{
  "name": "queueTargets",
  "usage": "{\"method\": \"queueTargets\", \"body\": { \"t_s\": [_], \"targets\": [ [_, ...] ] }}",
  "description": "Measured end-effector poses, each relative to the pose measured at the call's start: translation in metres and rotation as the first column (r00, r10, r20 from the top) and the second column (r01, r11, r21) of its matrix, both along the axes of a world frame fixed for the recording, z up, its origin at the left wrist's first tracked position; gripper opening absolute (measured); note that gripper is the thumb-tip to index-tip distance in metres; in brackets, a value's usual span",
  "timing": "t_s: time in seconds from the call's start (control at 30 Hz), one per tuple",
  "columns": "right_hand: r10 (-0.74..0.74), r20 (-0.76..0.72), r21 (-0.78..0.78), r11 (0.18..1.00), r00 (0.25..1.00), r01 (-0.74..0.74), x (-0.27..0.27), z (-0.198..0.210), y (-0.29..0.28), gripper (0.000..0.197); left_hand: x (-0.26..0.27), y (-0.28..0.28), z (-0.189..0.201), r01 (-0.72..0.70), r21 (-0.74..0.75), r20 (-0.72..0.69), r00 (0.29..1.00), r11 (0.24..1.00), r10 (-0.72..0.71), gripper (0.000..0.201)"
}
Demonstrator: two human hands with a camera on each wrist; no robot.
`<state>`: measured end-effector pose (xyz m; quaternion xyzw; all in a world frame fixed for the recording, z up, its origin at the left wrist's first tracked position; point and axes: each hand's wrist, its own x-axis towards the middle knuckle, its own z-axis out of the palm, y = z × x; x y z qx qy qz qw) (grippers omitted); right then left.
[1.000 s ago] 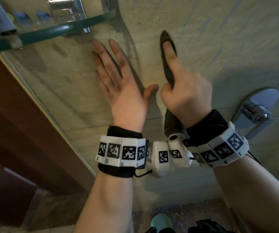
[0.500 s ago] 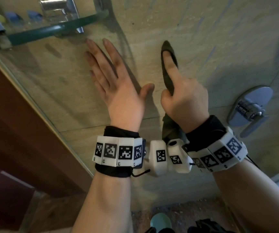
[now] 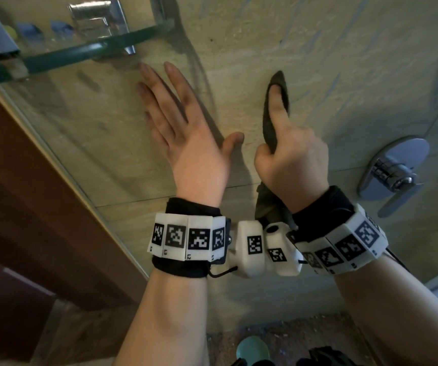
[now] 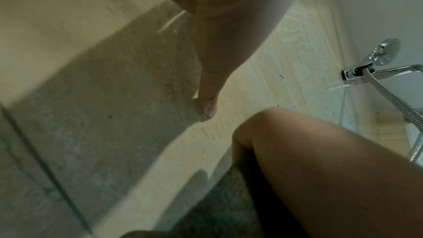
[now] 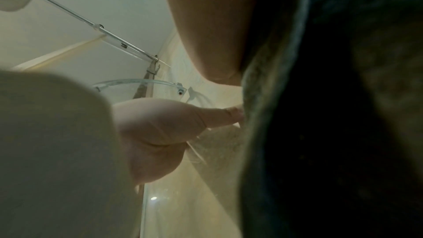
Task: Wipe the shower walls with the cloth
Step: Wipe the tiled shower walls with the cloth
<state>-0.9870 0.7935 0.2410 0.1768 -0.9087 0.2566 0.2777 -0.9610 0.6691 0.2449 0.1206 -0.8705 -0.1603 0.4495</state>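
A dark grey-green cloth (image 3: 268,120) lies against the beige tiled shower wall (image 3: 331,62). My right hand (image 3: 291,154) grips it, the index finger stretched up along it and pressing it to the tile, the other fingers curled round it; its tail hangs below my wrist. In the right wrist view the cloth (image 5: 332,115) fills the right side. My left hand (image 3: 186,133) lies flat on the wall to the left of the cloth, fingers straight and spread. In the left wrist view the left thumb (image 4: 209,100) touches the tile.
A glass corner shelf (image 3: 86,52) with a chrome bracket (image 3: 99,19) hangs just above my left fingertips. A chrome mixer handle (image 3: 394,175) juts from the wall at the right. A glass panel edge (image 3: 62,165) and brown door lie left. A shower hose (image 4: 393,97) hangs at the right.
My right hand has slid the cloth a little downward on the wall. The left hand stays flat in the same place on the tile.
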Motion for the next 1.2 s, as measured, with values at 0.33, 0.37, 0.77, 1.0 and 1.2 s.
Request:
{"method": "queueTargets", "body": {
  "t_s": [0.33, 0.37, 0.77, 1.0, 1.2],
  "targets": [
    [-0.099, -0.042, -0.048, 0.994, 0.994, 0.097, -0.009, 0.018, 0.013, 0.087, -0.001, -0.003, -0.002, -0.008, -0.013, -0.017, 1.000, 1.000, 0.007, 0.123],
    [-0.105, -0.031, -0.050, 0.993, 0.994, 0.103, -0.008, 0.017, 0.013, 0.088, -0.001, -0.003, -0.002, -0.008, -0.014, -0.016, 1.000, 1.000, 0.008, 0.123],
    [0.008, -0.110, -0.102, 0.995, 0.994, -0.019, -0.008, 0.006, 0.014, 0.081, -0.002, -0.003, -0.002, -0.011, -0.013, -0.021, 1.000, 1.000, 0.011, 0.124],
    [-0.095, -0.031, -0.072, 0.993, 0.995, 0.093, -0.011, 0.008, 0.017, 0.087, -0.002, -0.003, -0.002, -0.005, -0.008, -0.013, 1.000, 1.000, 0.005, 0.123],
    [-0.002, -0.019, -0.122, 0.993, 1.000, 0.000, -0.003, -0.003, 0.003, 0.084, -0.002, -0.003, -0.002, -0.006, -0.011, -0.005, 1.000, 1.000, 0.006, 0.123]
  ]
}}
